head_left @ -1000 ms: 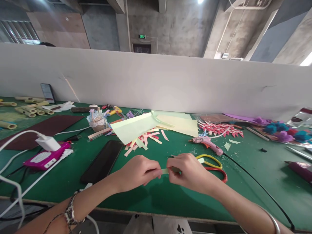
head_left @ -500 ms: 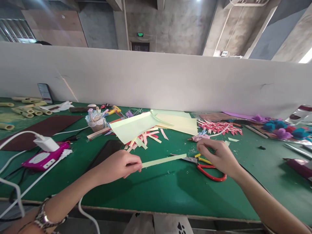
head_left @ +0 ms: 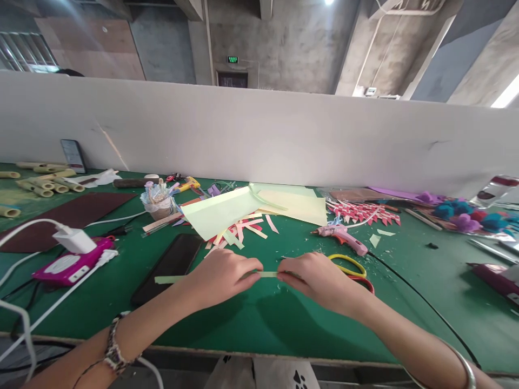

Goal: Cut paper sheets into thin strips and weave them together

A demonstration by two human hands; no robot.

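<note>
Strip (head_left: pixel 268 274) spans left hand (head_left: pixel 223 278) and right hand (head_left: pixel 318 281), raised above the surface (head_left: pixel 243 335). Long axis: left to right, nearly level. Both hands are narrow, each pinching the strip between thumb and fingers; a short span shows between them. Neither hand is nearer, as both grip it. On the left, a longer tail passes behind the left hand and ends over the phone (head_left: pixel 178 256); contact there cannot be told. Any length inside the right hand is hidden. Scissors (head_left: pixel 354 259) lie just beside the right hand.
</note>
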